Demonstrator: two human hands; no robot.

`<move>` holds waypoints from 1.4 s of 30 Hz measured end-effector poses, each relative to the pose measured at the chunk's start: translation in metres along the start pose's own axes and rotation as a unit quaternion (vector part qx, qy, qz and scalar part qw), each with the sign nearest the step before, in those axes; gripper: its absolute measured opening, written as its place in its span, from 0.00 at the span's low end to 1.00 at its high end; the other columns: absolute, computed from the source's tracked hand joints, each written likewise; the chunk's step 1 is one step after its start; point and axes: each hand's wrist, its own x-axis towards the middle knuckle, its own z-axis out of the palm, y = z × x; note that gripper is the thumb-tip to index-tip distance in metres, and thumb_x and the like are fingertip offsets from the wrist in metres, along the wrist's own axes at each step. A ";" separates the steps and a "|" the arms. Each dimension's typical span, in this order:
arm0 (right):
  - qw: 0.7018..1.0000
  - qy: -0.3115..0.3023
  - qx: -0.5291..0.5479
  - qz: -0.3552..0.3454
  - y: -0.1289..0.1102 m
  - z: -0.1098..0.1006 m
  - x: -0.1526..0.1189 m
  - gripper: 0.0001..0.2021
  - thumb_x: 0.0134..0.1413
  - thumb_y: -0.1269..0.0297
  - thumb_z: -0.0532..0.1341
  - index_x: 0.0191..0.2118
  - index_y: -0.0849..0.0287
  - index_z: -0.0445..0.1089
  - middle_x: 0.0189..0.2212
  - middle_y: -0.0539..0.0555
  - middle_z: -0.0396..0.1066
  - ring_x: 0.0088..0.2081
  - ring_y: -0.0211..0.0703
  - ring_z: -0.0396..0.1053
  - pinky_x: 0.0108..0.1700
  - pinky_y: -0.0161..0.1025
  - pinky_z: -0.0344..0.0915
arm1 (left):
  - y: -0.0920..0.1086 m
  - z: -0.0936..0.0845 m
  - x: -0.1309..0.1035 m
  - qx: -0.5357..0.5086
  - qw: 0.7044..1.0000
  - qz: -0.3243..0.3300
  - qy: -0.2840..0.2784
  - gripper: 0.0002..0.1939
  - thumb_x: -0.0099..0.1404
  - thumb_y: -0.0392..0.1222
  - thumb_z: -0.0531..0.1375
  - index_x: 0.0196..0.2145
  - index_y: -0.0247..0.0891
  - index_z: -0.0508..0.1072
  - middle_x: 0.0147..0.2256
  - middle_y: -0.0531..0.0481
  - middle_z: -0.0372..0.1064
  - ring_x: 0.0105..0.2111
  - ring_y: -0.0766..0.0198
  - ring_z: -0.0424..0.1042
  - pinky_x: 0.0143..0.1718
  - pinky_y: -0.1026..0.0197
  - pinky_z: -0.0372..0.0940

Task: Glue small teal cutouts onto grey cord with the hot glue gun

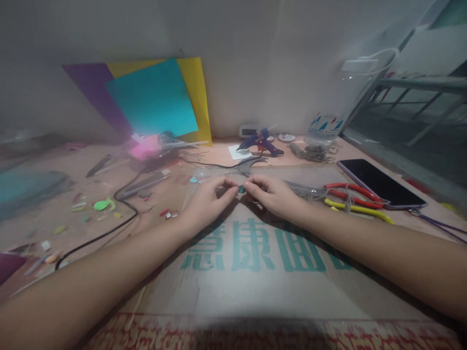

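Observation:
Both my hands meet over the upper part of a cardboard sheet (233,291) printed with large green characters. Between their fingertips is a small teal piece (241,189), too small to make out its kind. My left hand (209,199) pinches it from the left with thumb and forefinger. From the right, my right hand (268,194) closes thumb and forefinger on the same piece. Just beyond the hands lies a purple glue gun (260,142), its nozzle over a small white card (239,152). Little light-blue scraps (194,180) lie left of my left hand.
Pliers with red and yellow handles (355,197) and a dark-screened phone (379,182) lie at right. A clear plastic bottle (324,116) stands at the back. Coloured sheets (156,102) lean on the wall. A black cord (126,214) crosses the scrap-strewn left side.

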 end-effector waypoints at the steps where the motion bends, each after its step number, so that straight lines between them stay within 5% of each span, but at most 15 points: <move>1: 1.000 0.002 0.004 -0.004 0.000 0.000 0.000 0.15 0.61 0.57 0.51 0.29 0.60 0.66 0.23 0.49 0.68 0.27 0.37 0.65 0.30 0.33 0.57 | 0.000 0.000 0.000 0.001 1.000 0.003 -0.001 0.10 0.65 0.43 0.55 0.34 0.37 0.74 0.33 0.52 0.74 0.34 0.62 0.71 0.39 0.62 0.63; 17: 0.986 0.019 0.157 0.058 0.003 0.005 0.001 0.10 0.56 0.57 0.57 0.33 0.58 0.66 0.19 0.44 0.63 0.18 0.32 0.59 0.22 0.31 0.56 | -0.003 0.000 0.000 -0.047 0.998 -0.021 -0.020 0.13 0.68 0.46 0.51 0.36 0.38 0.73 0.31 0.52 0.74 0.33 0.63 0.72 0.37 0.63 0.62; 28: 0.993 0.014 0.117 0.019 -0.002 0.000 0.000 0.15 0.59 0.53 0.54 0.34 0.60 0.67 0.23 0.48 0.65 0.26 0.35 0.65 0.29 0.32 0.61 | 0.003 -0.001 0.001 -0.018 0.999 -0.038 0.009 0.11 0.64 0.45 0.54 0.31 0.37 0.71 0.28 0.53 0.71 0.29 0.64 0.68 0.31 0.64 0.61; 42: 0.998 -0.005 0.052 0.042 -0.006 -0.001 -0.001 0.09 0.56 0.59 0.57 0.34 0.60 0.69 0.25 0.49 0.71 0.27 0.38 0.68 0.28 0.33 0.62 | 0.004 -0.002 0.000 -0.013 0.999 -0.029 0.001 0.10 0.65 0.44 0.55 0.31 0.37 0.71 0.30 0.52 0.73 0.32 0.63 0.70 0.36 0.62 0.62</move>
